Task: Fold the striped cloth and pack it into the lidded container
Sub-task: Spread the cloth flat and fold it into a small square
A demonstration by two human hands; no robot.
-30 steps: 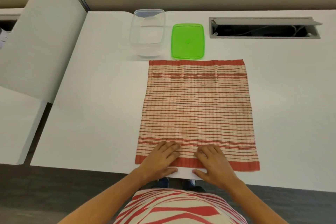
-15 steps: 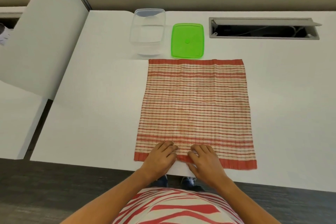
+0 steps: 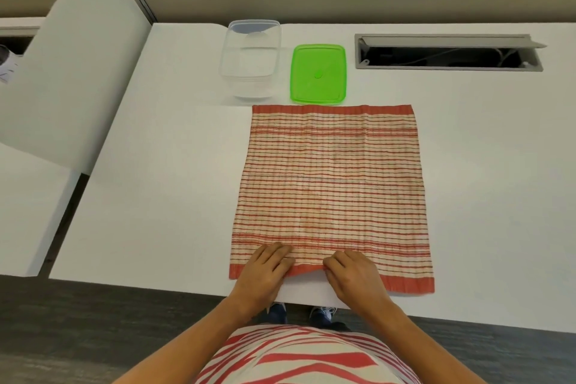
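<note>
On the white desk point(image 3: 162, 196), both hands' grips point(image 3: 261, 271) point(image 3: 355, 277) pinch the cloth's point(image 3: 333, 184) near hem, thumbs hidden.

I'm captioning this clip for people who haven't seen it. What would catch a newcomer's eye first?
The red-striped cloth spread flat mid-table, with the left hand and right hand at its near edge, which is lifted slightly between them. Next, the bright green lid lying just beyond the cloth's far edge, beside the open clear container on its left.
</note>
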